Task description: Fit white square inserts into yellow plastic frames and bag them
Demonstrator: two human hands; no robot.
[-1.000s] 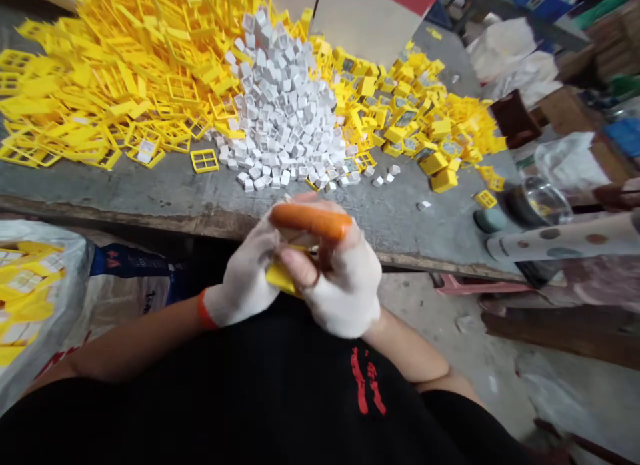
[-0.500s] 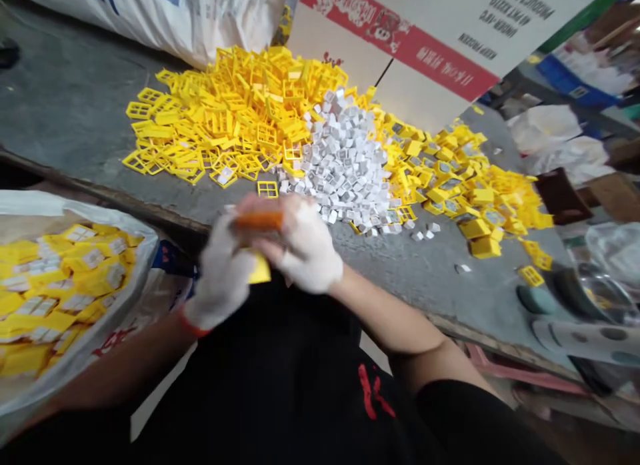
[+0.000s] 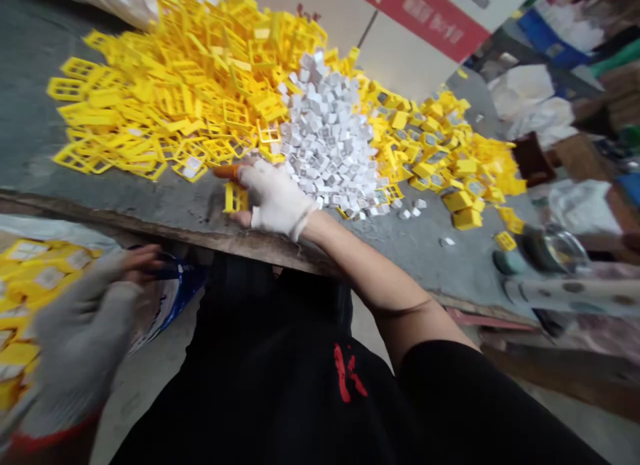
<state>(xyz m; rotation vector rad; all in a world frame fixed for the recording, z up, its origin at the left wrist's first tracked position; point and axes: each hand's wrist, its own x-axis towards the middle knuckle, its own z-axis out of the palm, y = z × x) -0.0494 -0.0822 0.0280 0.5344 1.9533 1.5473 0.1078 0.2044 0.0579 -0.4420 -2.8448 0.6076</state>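
Note:
My right hand (image 3: 277, 195), in a white glove with an orange cover on one finger, is at the front of the table. Its thumb and fingers are closed around a small yellow window-like frame (image 3: 235, 198). My left hand (image 3: 93, 318), gloved with bare fingertips and blurred, hangs over the side of a sack of yellow pieces with white inserts (image 3: 47, 275). Its fingers stretch out to the right, and no piece shows in them. Behind my right hand lie heaps of yellow frames (image 3: 185, 98) and small white cubes (image 3: 333, 141).
On the grey table (image 3: 400, 251), yellow blocks with grey inserts (image 3: 445, 151) are heaped to the right. A printed carton (image 3: 400, 31) stands at the back. At the far right are a glass jar (image 3: 565, 248) and a spotted roll (image 3: 560, 291). A wooden edge (image 3: 165, 221) runs along the front.
My hands were together holding a yellow piece. The left has since moved down-left to the sack, without a visible piece; the right has moved left to a frame at the table. The view has shifted.

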